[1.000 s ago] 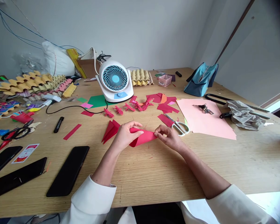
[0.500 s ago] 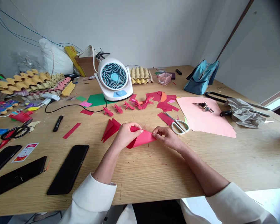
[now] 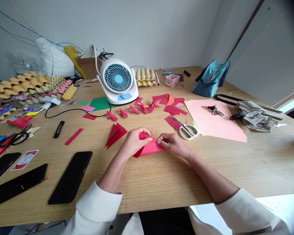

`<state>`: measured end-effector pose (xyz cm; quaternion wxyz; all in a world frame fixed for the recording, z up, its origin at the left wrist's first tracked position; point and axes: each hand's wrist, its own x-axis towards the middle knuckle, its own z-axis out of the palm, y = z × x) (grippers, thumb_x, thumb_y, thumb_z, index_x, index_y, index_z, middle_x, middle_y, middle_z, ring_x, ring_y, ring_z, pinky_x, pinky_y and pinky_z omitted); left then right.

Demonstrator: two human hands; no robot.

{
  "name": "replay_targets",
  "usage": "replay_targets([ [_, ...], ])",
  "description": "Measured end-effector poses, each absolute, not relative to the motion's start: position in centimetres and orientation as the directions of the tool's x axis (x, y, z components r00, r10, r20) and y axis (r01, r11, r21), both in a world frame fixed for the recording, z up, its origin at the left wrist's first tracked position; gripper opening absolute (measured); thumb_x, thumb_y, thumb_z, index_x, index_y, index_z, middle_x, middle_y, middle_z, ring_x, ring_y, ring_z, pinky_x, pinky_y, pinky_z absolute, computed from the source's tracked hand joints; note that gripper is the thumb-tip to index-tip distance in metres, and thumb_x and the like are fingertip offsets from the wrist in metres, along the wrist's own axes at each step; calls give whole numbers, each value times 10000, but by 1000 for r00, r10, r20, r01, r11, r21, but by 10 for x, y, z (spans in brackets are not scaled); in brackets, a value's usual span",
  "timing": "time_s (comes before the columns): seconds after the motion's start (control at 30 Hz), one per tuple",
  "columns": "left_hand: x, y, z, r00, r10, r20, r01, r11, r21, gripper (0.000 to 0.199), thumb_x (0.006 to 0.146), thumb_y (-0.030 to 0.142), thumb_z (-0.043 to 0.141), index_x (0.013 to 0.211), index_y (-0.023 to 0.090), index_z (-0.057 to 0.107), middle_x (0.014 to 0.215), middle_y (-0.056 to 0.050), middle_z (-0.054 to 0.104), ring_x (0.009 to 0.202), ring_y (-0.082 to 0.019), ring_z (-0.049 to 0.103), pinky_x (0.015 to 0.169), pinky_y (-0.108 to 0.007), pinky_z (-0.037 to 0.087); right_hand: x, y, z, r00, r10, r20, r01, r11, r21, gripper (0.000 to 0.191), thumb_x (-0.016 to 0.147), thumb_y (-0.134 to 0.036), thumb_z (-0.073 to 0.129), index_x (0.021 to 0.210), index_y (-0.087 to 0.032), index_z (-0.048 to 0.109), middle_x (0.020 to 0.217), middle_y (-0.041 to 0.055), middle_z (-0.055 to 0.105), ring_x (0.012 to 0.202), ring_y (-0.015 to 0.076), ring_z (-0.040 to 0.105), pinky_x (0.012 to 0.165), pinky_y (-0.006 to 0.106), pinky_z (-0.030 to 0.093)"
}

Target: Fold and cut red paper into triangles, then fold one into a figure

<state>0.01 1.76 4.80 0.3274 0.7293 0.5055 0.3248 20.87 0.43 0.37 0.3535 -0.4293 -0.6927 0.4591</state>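
The head camera looks from close by, forward and down across the table (image 3: 156, 186) to the wall (image 3: 161, 32)

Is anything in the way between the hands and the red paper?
Nothing visible is: the left hand and right hand both hold the red paper. The white-handled scissors lie beyond the right hand, not between.

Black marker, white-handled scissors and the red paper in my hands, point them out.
Black marker (image 3: 59, 129), head view, on the barrel.
White-handled scissors (image 3: 183, 126), head view, where blades meet handles.
Held red paper (image 3: 150, 148), head view, outer face.
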Motion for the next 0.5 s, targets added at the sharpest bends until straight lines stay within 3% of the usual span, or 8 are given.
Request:
replay_targets([
  [0.17,-7,26,45,251,957,145,393,-238,889,346,764,382,694,1048,194,636,1002,-59,702,946,-200,653,848,-307,485,207,6,1,-310,944,116,202,184,-962,335,844,-505,591,766,-179,581,670,-16,521,609,110,416,549,244,328],
  [0.33,-8,34,44,56,987,149,124,-155,980,660,778,469,685,1324,184,451,1192,-129,636,1133,-212,601,939,-330,466,205,10,3,-56,988,145,-8,145,-989,408,777,-593,639,744,-195,555,668,-11,511,594,118,425,551,254,352],
  [0.4,1,31,42,56,996,70,-14,-69,997,676,751,485,709,1311,196,464,1238,-132,626,1136,-222,605,910,-335,491,203,9,3,25,990,140,-77,142,-987,407,764,-595,651,748,-200,552,670,-12,512,592,120,430,561,257,367],
  [0.5,22,21,33,210,977,-34,-136,63,989,603,659,435,803,1167,186,595,1167,-114,682,1109,-242,628,894,-343,514,198,7,3,68,988,137,-111,144,-983,374,785,-571,640,766,-206,557,679,-9,518,600,125,444,582,261,394],
])
